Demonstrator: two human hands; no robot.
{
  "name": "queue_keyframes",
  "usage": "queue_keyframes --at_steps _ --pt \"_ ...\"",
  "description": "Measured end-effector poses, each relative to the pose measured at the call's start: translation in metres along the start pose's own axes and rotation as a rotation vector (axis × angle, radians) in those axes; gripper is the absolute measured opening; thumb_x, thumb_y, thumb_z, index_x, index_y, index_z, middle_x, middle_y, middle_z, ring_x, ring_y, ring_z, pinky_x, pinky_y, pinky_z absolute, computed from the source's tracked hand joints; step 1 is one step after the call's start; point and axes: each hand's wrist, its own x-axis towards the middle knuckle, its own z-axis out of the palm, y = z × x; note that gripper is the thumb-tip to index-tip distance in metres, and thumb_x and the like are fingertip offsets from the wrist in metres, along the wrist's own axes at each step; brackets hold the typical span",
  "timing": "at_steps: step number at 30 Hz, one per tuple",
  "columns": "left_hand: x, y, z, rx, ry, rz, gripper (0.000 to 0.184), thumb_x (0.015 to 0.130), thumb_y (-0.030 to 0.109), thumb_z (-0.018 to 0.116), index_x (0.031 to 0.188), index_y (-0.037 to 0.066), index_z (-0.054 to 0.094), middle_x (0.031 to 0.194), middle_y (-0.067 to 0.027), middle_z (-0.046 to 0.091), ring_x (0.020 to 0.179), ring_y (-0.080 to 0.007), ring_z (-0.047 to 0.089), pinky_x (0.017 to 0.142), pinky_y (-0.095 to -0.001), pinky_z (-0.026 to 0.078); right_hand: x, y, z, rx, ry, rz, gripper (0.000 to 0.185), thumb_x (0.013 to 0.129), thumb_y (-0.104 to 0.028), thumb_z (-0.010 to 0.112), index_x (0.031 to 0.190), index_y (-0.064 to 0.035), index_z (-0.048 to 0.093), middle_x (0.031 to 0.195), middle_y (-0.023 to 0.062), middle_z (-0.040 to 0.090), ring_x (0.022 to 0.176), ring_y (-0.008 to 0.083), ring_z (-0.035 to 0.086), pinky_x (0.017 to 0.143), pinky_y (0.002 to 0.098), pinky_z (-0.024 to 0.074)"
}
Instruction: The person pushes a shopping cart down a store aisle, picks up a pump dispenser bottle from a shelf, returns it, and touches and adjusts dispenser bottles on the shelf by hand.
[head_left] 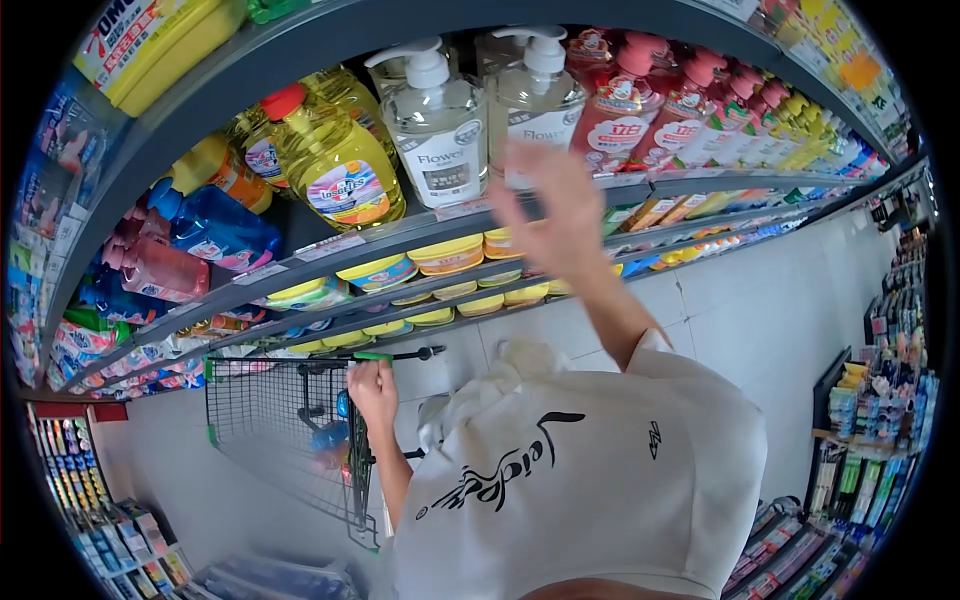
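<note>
My right hand (555,210) is raised in front of the shelf, smeared by motion. It overlaps the lower part of a clear pump bottle (538,100) with a white top; whether they touch is unclear. Another clear pump bottle (435,140) stands upright just left of it, and red pump bottles (620,110) stand to the right. Lower left, my left hand (373,390) is closed around the handle (372,357) of a black wire shopping cart (275,405).
Yellow bottles (335,170) and blue bottles (225,225) fill the shelf's left part. Yellow-lidded tubs (445,255) line the level below. Beneath the cart is a pale tiled floor (170,450). More stocked shelves (870,400) stand at the far right.
</note>
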Motion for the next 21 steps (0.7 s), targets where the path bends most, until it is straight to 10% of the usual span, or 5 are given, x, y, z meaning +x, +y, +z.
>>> queue_keyframes --at_steps 7,21 --pt "0.076 0.109 0.007 -0.473 -0.003 0.077 0.008 0.087 0.004 0.064 0.092 0.000 0.059 0.089 -0.0134 0.064 0.085 -0.0307 0.060 0.081 -0.0361 0.046 0.060 0.057 -0.035 -0.339 0.068 0.075 0.031 0.082 -0.026 0.074 0.099 -0.0037 0.061 0.095 0.0104 0.069 0.087 0.0291 0.063 0.080 0.0394 0.0450" --pt "0.165 0.215 0.029 -0.446 0.236 0.311 0.076 0.085 0.011 0.069 0.142 -0.008 0.022 0.141 -0.0271 0.030 0.131 -0.0371 0.036 0.112 -0.0441 0.029 0.073 0.081 -0.007 -0.488 -0.084 -0.017 0.051 0.086 -0.046 0.065 0.091 0.0037 0.060 0.067 0.0187 0.064 0.073 0.0411 0.063 0.079 0.0486 0.0486"
